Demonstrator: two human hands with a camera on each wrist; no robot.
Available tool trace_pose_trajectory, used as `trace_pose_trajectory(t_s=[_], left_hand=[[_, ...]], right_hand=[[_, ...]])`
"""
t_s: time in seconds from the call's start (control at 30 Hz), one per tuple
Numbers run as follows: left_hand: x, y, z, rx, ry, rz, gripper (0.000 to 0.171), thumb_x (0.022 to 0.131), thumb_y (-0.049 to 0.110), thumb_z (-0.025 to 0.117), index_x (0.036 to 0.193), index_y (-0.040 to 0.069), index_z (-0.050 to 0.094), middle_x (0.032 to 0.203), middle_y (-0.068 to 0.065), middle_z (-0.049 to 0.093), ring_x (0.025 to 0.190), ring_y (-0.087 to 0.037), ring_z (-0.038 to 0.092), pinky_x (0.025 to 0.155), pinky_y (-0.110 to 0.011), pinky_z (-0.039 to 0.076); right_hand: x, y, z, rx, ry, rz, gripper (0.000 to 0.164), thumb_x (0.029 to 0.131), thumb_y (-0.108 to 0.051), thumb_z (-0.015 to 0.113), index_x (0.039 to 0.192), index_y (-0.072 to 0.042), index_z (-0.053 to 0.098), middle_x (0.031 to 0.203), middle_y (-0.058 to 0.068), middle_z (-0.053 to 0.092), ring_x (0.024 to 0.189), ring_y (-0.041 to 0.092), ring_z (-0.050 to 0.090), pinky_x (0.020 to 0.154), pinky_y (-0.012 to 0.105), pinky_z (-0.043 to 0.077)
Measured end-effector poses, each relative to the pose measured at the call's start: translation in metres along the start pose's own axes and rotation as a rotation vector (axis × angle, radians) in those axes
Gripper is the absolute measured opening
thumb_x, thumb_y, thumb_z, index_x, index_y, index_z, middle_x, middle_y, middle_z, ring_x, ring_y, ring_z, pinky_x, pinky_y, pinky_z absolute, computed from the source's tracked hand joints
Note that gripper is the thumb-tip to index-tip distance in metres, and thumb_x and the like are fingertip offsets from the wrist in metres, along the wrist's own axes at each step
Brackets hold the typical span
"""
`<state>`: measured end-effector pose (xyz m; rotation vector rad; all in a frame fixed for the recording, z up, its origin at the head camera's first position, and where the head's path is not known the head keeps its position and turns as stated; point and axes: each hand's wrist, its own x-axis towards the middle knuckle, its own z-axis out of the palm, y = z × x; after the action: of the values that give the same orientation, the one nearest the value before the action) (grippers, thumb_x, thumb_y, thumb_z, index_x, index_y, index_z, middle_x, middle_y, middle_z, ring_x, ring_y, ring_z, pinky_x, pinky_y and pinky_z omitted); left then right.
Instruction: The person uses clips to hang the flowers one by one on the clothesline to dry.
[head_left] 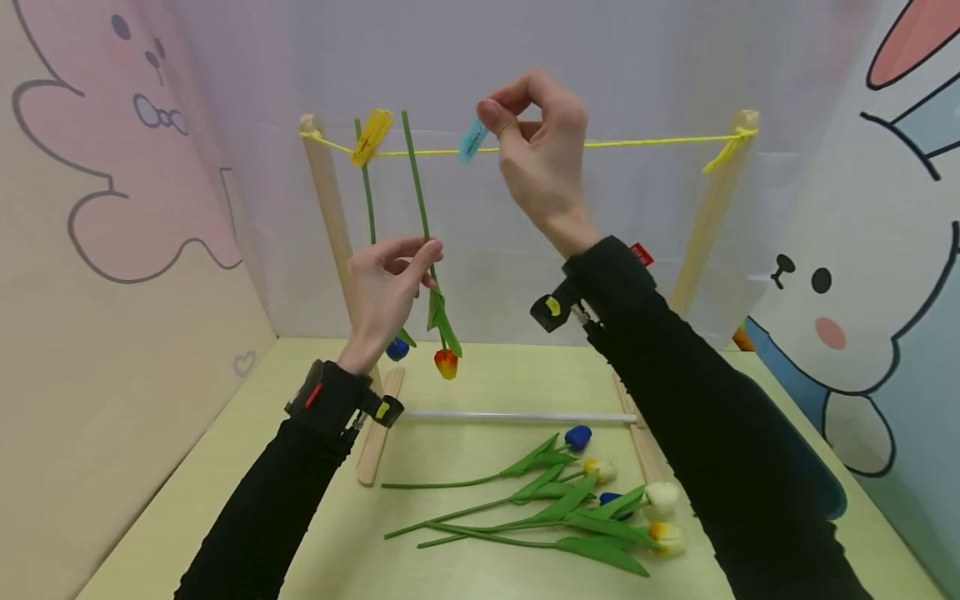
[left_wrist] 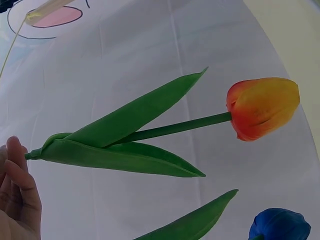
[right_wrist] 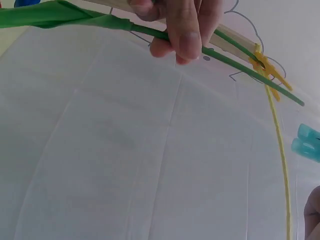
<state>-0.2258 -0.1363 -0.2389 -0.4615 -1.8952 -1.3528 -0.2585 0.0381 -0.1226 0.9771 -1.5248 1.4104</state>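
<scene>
My left hand [head_left: 390,287] pinches the green stem of an orange-red and yellow tulip [head_left: 446,363], which hangs flower down; its stem top reaches above the yellow line [head_left: 637,143]. Between thumb and fingers of my right hand [head_left: 543,150] is a light blue clothespin [head_left: 472,140], close to the line and right of that stem. Farther left, a yellow clothespin [head_left: 372,137] clips a blue tulip [head_left: 397,348] to the line, also upside down. In the left wrist view the held tulip [left_wrist: 263,108] shows its leaves and bloom. The blue clothespin [right_wrist: 306,142] appears at the right wrist view's edge.
Wooden posts [head_left: 326,196] hold the line at both ends, with a white rod [head_left: 517,416] low between their feet. Several tulips [head_left: 540,521], blue, white and yellow, lie on the table [head_left: 322,517]. A dark blue tray edge [head_left: 828,487] shows behind my right sleeve.
</scene>
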Motion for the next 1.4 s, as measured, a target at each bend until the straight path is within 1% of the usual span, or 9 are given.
trace_pose_trajectory(t_s=[0.13,0.3,0.37,0.57,0.8,0.97,1.23,1.3,1.4], left_hand=[[0.004,0.001,0.001,0.008,0.002,0.000,0.022,0.093,0.011,0.072,0.108,-0.005,0.075,0.096,-0.024,0.076,0.052,0.004,0.059,0.052,-0.012,0.047],[0.007,-0.001,0.001,-0.005,0.000,0.002,0.021,0.093,0.011,0.072,0.108,-0.004,0.076,0.096,-0.025,0.076,0.050,-0.002,0.061,0.050,-0.013,0.047],[0.008,-0.002,0.001,-0.002,0.005,0.001,0.021,0.093,0.011,0.072,0.108,-0.004,0.076,0.095,-0.024,0.076,0.049,-0.003,0.061,0.050,-0.013,0.047],[0.010,-0.004,0.001,-0.007,0.012,0.003,0.022,0.093,0.012,0.072,0.107,-0.004,0.076,0.095,-0.024,0.076,0.048,0.003,0.058,0.048,-0.015,0.047],[0.012,-0.002,0.003,0.014,0.006,-0.037,0.024,0.094,0.016,0.073,0.109,-0.002,0.076,0.097,-0.022,0.076,0.049,0.004,0.058,0.048,-0.015,0.047],[0.013,-0.001,0.005,0.015,-0.006,-0.039,0.024,0.094,0.016,0.072,0.109,-0.003,0.076,0.097,-0.022,0.077,0.048,0.002,0.058,0.048,-0.015,0.048],[0.015,-0.003,0.006,0.013,-0.007,-0.018,0.023,0.095,0.014,0.071,0.108,-0.005,0.075,0.097,-0.025,0.076,0.047,0.004,0.057,0.048,-0.014,0.047],[0.015,-0.003,0.006,0.016,-0.003,-0.021,0.023,0.094,0.013,0.071,0.108,-0.004,0.076,0.097,-0.025,0.076,0.046,0.005,0.057,0.047,-0.014,0.046],[0.015,-0.004,0.007,0.026,-0.002,-0.027,0.023,0.094,0.014,0.072,0.108,-0.004,0.076,0.098,-0.024,0.076,0.047,0.005,0.057,0.046,-0.014,0.045]], right_hand=[[0.008,-0.002,0.016,-0.078,-0.003,0.002,0.015,0.097,-0.007,0.065,0.092,0.007,0.066,0.090,0.020,0.065,0.087,0.020,0.063,0.068,0.015,0.048],[0.012,-0.003,0.031,-0.128,0.040,0.091,0.015,0.096,-0.010,0.067,0.090,0.004,0.067,0.087,0.017,0.066,0.078,0.002,0.053,0.064,0.014,0.040],[0.012,-0.004,0.035,-0.136,0.051,0.130,0.015,0.096,-0.010,0.067,0.090,0.003,0.068,0.087,0.017,0.067,0.078,0.002,0.053,0.066,0.014,0.040],[0.010,-0.003,0.041,-0.154,0.058,0.198,0.016,0.096,-0.012,0.067,0.090,0.002,0.068,0.086,0.016,0.067,0.084,0.018,0.059,0.073,0.016,0.040],[0.010,-0.002,0.045,-0.159,0.060,0.261,0.014,0.095,-0.012,0.069,0.088,0.000,0.069,0.081,0.009,0.066,0.079,0.012,0.057,0.085,0.018,0.040],[0.008,-0.001,0.048,-0.177,0.039,0.281,0.014,0.096,-0.013,0.069,0.089,0.000,0.070,0.080,0.007,0.066,0.074,0.004,0.051,0.086,0.018,0.040],[0.006,0.002,0.044,-0.181,-0.027,0.305,0.016,0.096,-0.017,0.069,0.096,-0.001,0.071,0.091,0.012,0.069,0.080,0.011,0.055,0.089,0.018,0.041],[0.005,0.003,0.042,-0.189,-0.046,0.304,0.019,0.097,-0.019,0.069,0.101,-0.001,0.072,0.093,0.011,0.068,0.081,0.009,0.054,0.090,0.016,0.040],[0.005,0.004,0.038,-0.168,-0.094,0.335,0.023,0.098,-0.021,0.066,0.109,-0.001,0.071,0.095,0.010,0.066,0.068,0.007,0.052,0.079,0.019,0.045]])
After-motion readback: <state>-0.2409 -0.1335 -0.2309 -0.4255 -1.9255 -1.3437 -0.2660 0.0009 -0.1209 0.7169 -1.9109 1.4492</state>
